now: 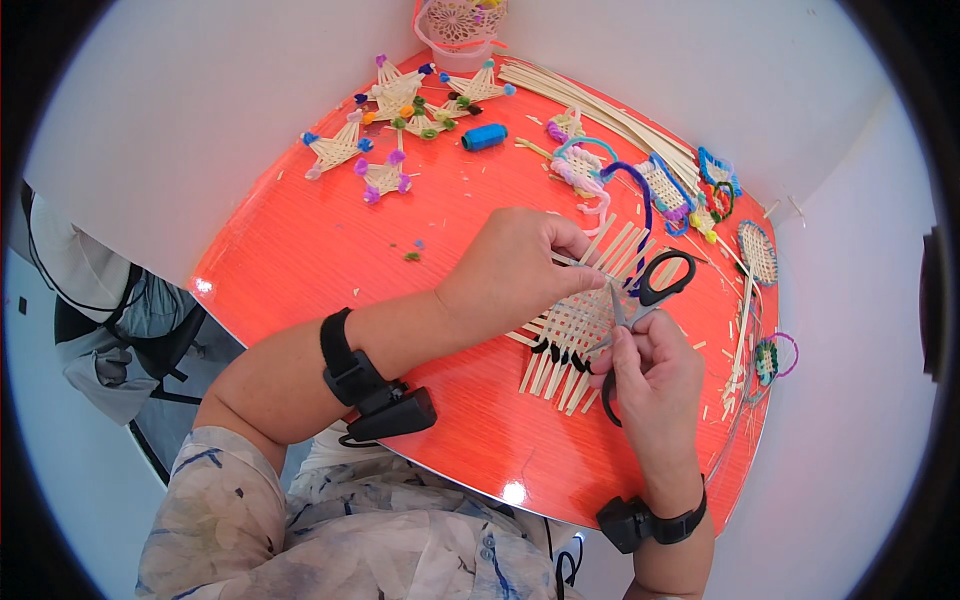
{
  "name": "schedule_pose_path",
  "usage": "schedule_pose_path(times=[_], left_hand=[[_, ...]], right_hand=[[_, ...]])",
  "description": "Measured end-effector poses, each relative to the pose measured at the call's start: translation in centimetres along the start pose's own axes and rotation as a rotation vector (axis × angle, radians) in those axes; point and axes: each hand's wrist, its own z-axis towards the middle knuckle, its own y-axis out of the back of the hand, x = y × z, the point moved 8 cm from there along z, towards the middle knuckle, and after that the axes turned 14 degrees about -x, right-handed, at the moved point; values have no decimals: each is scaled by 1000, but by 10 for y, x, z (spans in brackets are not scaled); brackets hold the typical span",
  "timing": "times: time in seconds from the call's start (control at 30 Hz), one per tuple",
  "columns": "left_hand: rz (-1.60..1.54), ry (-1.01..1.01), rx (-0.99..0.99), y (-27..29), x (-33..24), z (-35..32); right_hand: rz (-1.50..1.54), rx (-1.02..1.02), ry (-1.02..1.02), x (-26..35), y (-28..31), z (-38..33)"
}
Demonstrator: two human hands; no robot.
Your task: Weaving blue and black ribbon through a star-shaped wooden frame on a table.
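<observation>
- The woven mat (pixel 572 318) lies on the desk (pixel 450 430) beneath my two hands; its pale strips are already interlaced across the middle.
- Along its near edge runs a row of black wraps (pixel 565 355). On the far and left sides I see no such wraps, so I judge the edging only partly done.
- Long strip ends jut out beyond the mat, near and far, untrimmed.
- My left hand (pixel 515 262) has its fingers pinched on the mat's far edge; exactly which strip they nip I can't tell.
- My right hand (pixel 655 375) has its fingers wrapped round the scissors (pixel 650 298), blades spread over the mat's right side; how they sit in the loops is unclear.
- Hand and scissors hide the mat's right edge.
- Beyond the mat, a basket (pixel 462 50) is cut off by the view's top.
</observation>
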Motion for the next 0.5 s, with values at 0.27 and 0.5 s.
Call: schedule_pose_path(times=[0.27, 0.5], left_hand=[[41, -40, -12, -4, -5, -5], [53, -90, 1, -6, -13, -8]], right_hand=[[-165, -60, 156, 6, -1, -2], [-73, -42, 129, 14, -4, -7]])
